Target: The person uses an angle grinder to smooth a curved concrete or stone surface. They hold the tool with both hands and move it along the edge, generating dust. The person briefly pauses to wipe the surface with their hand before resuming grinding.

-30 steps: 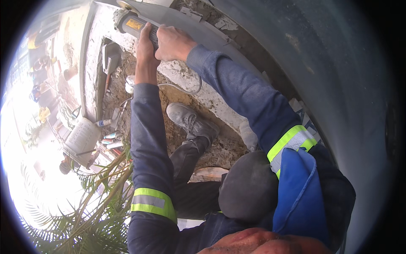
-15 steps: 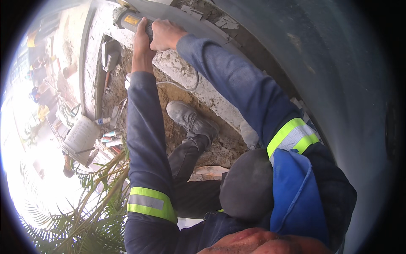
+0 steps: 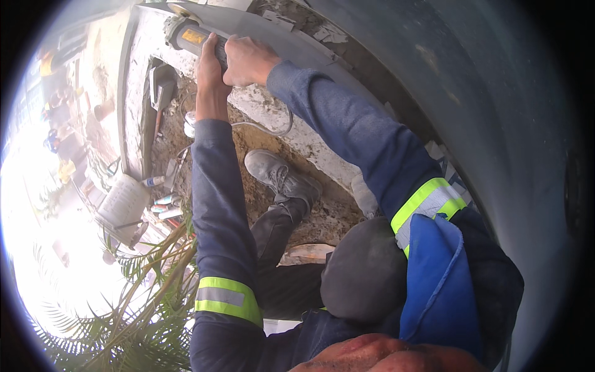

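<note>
An angle grinder (image 3: 189,36), with a dark grey body and a yellow label, lies along the upper part of the view. Its head points to the upper left, where part of a round disc (image 3: 183,10) shows beside a curved grey surface (image 3: 232,18). My left hand (image 3: 212,75) grips the grinder's body from the near side, thumb up along it. Close beside it, my right hand (image 3: 249,60) is closed round the rear end, its fingers curled. The hands cover much of the tool's back half. A grey cord (image 3: 266,129) loops below them.
My shoe (image 3: 282,177) stands on rough brown ground below a pale, chipped ledge (image 3: 297,142). A tool with an orange-brown handle (image 3: 160,102) rests left of my forearm. Further left are a white bucket (image 3: 124,201) and palm fronds (image 3: 145,297). A large grey curved wall (image 3: 483,105) rises at right.
Both hands and the grinder have shifted slightly down and to the right in the view, forearms with them. The grip stays the same.
</note>
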The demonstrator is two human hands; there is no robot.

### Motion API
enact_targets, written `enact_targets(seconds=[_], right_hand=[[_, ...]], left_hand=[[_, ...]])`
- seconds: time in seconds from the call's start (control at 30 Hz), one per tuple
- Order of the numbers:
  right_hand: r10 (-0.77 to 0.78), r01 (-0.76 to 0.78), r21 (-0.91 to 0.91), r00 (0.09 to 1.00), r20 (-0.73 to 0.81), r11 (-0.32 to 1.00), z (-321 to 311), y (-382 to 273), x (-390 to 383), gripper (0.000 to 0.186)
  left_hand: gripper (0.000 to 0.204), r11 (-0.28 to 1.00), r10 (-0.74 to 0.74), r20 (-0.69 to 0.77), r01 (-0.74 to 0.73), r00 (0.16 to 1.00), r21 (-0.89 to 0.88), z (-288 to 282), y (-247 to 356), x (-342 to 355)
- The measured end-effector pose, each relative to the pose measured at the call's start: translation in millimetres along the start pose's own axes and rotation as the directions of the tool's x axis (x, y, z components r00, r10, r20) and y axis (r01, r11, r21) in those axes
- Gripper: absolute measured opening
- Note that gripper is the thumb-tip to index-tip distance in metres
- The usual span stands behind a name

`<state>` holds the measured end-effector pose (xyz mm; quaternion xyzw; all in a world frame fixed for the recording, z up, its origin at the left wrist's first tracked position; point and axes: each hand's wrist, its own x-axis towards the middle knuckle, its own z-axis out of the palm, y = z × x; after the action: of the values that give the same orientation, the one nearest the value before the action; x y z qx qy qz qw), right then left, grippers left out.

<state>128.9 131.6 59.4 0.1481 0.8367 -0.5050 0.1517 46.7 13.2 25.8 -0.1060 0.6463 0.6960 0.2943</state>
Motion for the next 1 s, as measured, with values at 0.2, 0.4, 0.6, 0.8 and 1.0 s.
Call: enact_targets(seconds=[0.2,0.4,0.6,0.8,1.0], right_hand=[[0.012,-0.013,0.02,1.0,0.017,1.0,-2,3,-2,0.045],[-0.019,0.019,0.036,1.0,0.007,0.999,5,4,14,0.046],[0.023,-0.025,0.05,0.999,0.033,0.998,8,3,24,0.046],[0.025,-0.027,0.031,0.998,0.054,0.999,9,-5,35,0.046],[0.028,-0.029,0.015,0.998,0.062,0.999,2,-2,24,0.045]], left_hand=[[0.037,1.0,0.013,0.004,-0.013,1.0,-0.01,7,-2,-5],[0.039,1.0,-0.018,0.024,0.018,1.0,-0.017,-7,-1,13],[0.044,0.999,-0.02,-0.011,0.02,1.0,0.04,-2,3,12],[0.045,0.999,-0.036,0.04,0.036,0.999,-0.012,-22,2,37],[0.042,0.998,-0.033,0.019,0.034,0.999,-0.05,-8,-1,23]])
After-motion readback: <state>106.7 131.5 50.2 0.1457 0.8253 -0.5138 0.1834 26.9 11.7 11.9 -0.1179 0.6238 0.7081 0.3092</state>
